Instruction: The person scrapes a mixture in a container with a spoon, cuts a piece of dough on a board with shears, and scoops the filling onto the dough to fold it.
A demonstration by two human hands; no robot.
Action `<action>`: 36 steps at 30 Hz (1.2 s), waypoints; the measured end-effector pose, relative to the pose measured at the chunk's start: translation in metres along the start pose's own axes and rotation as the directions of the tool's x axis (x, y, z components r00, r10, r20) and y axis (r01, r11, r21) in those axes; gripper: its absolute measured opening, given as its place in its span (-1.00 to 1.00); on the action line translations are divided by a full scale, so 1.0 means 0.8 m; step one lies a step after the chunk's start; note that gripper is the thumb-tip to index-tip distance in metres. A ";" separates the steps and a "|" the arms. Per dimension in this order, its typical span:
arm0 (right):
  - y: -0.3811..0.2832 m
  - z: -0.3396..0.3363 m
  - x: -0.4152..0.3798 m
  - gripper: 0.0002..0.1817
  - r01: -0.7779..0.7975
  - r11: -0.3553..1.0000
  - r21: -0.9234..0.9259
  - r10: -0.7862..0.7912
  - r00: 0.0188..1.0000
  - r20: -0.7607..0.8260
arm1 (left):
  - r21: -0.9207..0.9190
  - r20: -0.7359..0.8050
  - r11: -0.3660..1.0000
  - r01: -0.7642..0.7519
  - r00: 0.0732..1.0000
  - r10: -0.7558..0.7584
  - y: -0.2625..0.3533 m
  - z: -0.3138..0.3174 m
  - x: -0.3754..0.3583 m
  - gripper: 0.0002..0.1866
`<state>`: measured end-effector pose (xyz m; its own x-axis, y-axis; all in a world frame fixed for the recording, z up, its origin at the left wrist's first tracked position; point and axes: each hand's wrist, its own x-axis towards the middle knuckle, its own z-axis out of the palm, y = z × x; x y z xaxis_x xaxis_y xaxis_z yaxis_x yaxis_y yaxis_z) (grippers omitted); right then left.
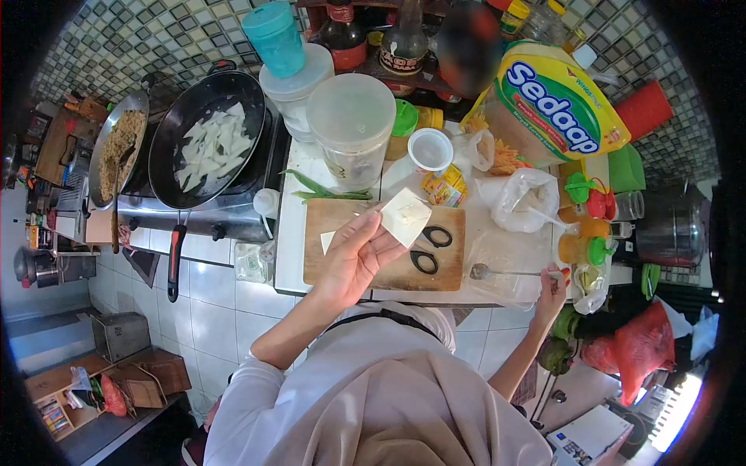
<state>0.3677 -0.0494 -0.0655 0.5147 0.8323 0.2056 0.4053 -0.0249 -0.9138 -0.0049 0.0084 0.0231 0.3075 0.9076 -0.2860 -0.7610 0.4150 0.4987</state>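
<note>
My left hand [356, 260], palm up, holds a square white dough wrapper [404, 220] between thumb and fingers, with a small pale smear on it. Below it lies a wooden cutting board [342, 268] with black-handled scissors [425, 262] and another white piece [327, 241], partly covered by my hand. Off to the right, my right hand [552, 286] grips the handle of a metal spoon [509, 272]. The spoon's bowl rests over a clear plastic bag [497, 293] at the counter's edge; what is in the bag is hard to make out.
On the stove at left sit a black frying pan [165, 167] with white folded pieces and a pan of brown crumbly food [120, 147]. Behind the board are a clear tub [350, 132], a white cup [430, 150], a knotted plastic bag [527, 200] and a yellow-green Sedaap pack [556, 101].
</note>
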 end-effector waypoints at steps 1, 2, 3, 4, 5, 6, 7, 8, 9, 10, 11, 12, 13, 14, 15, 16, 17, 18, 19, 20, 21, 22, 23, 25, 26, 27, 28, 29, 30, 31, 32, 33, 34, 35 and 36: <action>0.000 0.000 0.001 -0.82 0.002 1.000 0.001 -0.002 1.000 0.000 | 0.000 0.002 1.000 -0.002 1.000 0.002 0.000 0.001 0.000 -0.60; -0.003 0.000 0.001 -0.78 -0.067 0.993 -0.099 0.066 0.998 -0.017 | -0.002 0.010 1.000 0.013 1.000 -0.013 0.000 0.003 -0.001 -0.59; -0.006 0.000 0.000 -0.74 -0.138 0.971 -0.197 0.133 0.990 -0.041 | -0.003 0.017 1.000 0.029 0.999 -0.029 0.001 0.004 -0.003 -0.57; -0.010 0.003 0.000 -0.74 -0.137 0.971 -0.196 0.132 0.990 -0.041 | -0.003 0.018 1.000 0.028 0.999 -0.028 0.002 0.006 -0.005 -0.57; -0.016 0.008 0.001 -0.71 -0.095 0.926 -0.366 0.073 0.995 -0.074 | 0.004 0.022 0.999 0.040 0.999 -0.041 0.002 0.009 -0.006 -0.56; -0.023 0.014 0.000 -0.67 -0.057 0.849 -0.525 0.008 0.995 -0.095 | 0.010 0.024 0.999 0.051 0.998 -0.052 0.002 0.010 -0.008 -0.55; -0.029 0.019 -0.001 -0.67 -0.053 0.850 -0.524 0.005 0.996 -0.091 | 0.009 0.023 0.999 0.047 0.999 -0.048 0.001 0.009 -0.009 -0.55; -0.036 0.026 -0.003 -0.66 0.024 0.854 -0.520 -0.118 0.982 -0.150 | -0.004 0.046 0.998 0.057 0.997 -0.057 -0.001 0.008 -0.009 -0.55; -0.046 0.035 -0.006 -0.64 0.099 0.849 -0.519 -0.238 0.949 -0.208 | -0.016 0.070 0.998 0.067 0.995 -0.066 -0.003 0.008 -0.009 -0.55; -0.067 0.044 -0.010 -0.64 0.101 0.849 -0.518 -0.239 0.949 -0.207 | -0.016 0.069 0.998 0.064 0.996 -0.063 -0.004 0.009 -0.011 -0.55; -0.098 0.055 -0.014 -0.62 0.169 0.815 -0.554 -0.310 0.935 -0.171 | -0.016 0.072 0.996 0.082 0.994 -0.081 -0.005 0.012 -0.012 -0.55; -0.123 0.066 -0.021 -0.59 0.231 0.776 -0.587 -0.376 0.917 -0.135 | -0.014 0.075 0.995 0.103 0.992 -0.102 -0.007 0.014 -0.014 -0.54; -0.141 0.075 -0.029 -0.59 0.332 0.775 -0.538 -0.410 0.911 -0.029 | -0.012 0.079 0.994 0.109 0.991 -0.107 -0.010 0.015 -0.014 -0.54; -0.154 0.086 -0.037 -0.59 0.424 0.769 -0.478 -0.447 0.892 0.073 | -0.013 0.093 0.992 0.126 0.988 -0.124 -0.014 0.016 -0.013 -0.55; -0.161 0.099 -0.048 -0.60 0.543 0.764 -0.349 -0.521 0.838 0.163 | -0.013 0.108 0.990 0.141 0.984 -0.139 -0.017 0.017 -0.013 -0.55; -0.166 0.111 -0.055 -0.62 0.642 0.739 -0.203 -0.599 0.764 0.238 | -0.007 0.112 0.990 0.143 0.984 -0.142 -0.019 0.017 -0.013 -0.55; -0.168 0.121 -0.057 -0.63 0.735 0.664 -0.134 -0.680 0.669 0.299 | -0.005 0.103 0.989 0.150 0.984 -0.148 -0.022 0.017 -0.013 -0.55; -0.170 0.129 -0.057 -0.64 0.813 0.579 -0.057 -0.751 0.559 0.352 | -0.006 0.091 0.988 0.154 0.984 -0.153 -0.025 0.016 -0.013 -0.55; -0.173 0.136 -0.058 -0.64 0.815 0.578 -0.052 -0.754 0.557 0.350 | -0.004 0.091 0.989 0.149 0.985 -0.148 -0.027 0.015 -0.014 -0.55; -0.176 0.142 -0.059 -0.66 0.827 0.562 -0.034 -0.773 0.539 0.334 | 0.005 0.095 0.988 0.151 0.984 -0.151 -0.029 0.013 -0.015 -0.56; -0.178 0.146 -0.058 -0.68 0.838 0.546 -0.016 -0.792 0.521 0.319 | 0.012 0.099 0.988 0.155 0.983 -0.155 -0.030 0.012 -0.015 -0.56; -0.180 0.149 -0.056 -0.68 0.840 0.542 -0.011 -0.794 0.517 0.320 | 0.010 0.098 0.989 0.149 0.984 -0.149 -0.029 0.012 -0.016 -0.56; -0.182 0.151 -0.053 -0.67 0.856 0.518 -0.014 -0.812 0.496 0.306 | 0.018 0.102 0.990 0.137 0.985 -0.139 -0.029 0.012 -0.018 -0.56; -0.184 0.153 -0.053 -0.67 0.871 0.491 -0.015 -0.831 0.473 0.292 | 0.025 0.104 0.992 0.123 0.987 -0.125 -0.029 0.011 -0.020 -0.56; -0.184 0.152 -0.055 -0.67 0.868 0.496 -0.012 -0.826 0.476 0.303 | 0.050 0.100 0.993 0.103 0.989 -0.108 -0.029 0.010 -0.021 -0.56; -0.184 0.152 -0.056 -0.66 0.865 0.502 -0.011 -0.819 0.479 0.315 | 0.076 0.097 0.994 0.084 0.991 -0.091 -0.031 0.009 -0.022 -0.56; -0.184 0.152 -0.056 -0.66 0.865 0.502 -0.012 -0.819 0.479 0.315 | 0.075 0.098 0.994 0.085 0.991 -0.092 -0.033 0.007 -0.022 -0.56; -0.184 0.153 -0.057 -0.70 0.861 0.509 -0.001 -0.808 0.478 0.344 | 0.036 0.132 0.996 0.082 0.987 -0.086 -0.036 0.005 -0.021 -0.56; -0.185 0.154 -0.057 -0.74 0.856 0.516 0.012 -0.797 0.475 0.374 | -0.004 0.165 0.997 0.080 0.983 -0.079 -0.039 0.003 -0.021 -0.56; -0.185 0.154 -0.059 -0.74 0.857 0.516 0.012 -0.797 0.475 0.373 | -0.004 0.166 0.997 0.080 0.983 -0.078 -0.041 0.003 -0.020 -0.56; -0.185 0.155 -0.060 -0.75 0.848 0.529 0.027 -0.791 0.482 0.377 | -0.059 0.168 0.993 0.102 0.982 -0.090 -0.044 0.003 -0.019 -0.56; -0.186 0.155 -0.062 -0.77 0.839 0.542 0.043 -0.785 0.488 0.381 | -0.115 0.171 0.986 0.123 0.980 -0.102 -0.046 0.003 -0.018 -0.56; -0.187 0.155 -0.062 -0.77 0.840 0.540 0.042 -0.786 0.487 0.381 | -0.115 0.173 0.986 0.123 0.980 -0.102 -0.050 0.003 -0.017 -0.56; -0.188 0.155 -0.062 -0.77 0.810 0.585 0.054 -0.757 0.520 0.395 | -0.068 0.154 0.994 0.087 0.985 -0.076 -0.053 0.004 -0.016 -0.55; -0.190 0.155 -0.063 -0.77 0.776 0.627 0.065 -0.726 0.553 0.409 | -0.020 0.136 0.998 0.052 0.990 -0.049 -0.055 0.004 -0.016 -0.55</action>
<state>0.1869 -0.0187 0.0194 -0.3191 0.7048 0.6336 0.6046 0.6662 -0.4366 0.0264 -0.0215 0.0075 0.4192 0.8864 -0.1965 -0.7550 0.4606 0.4667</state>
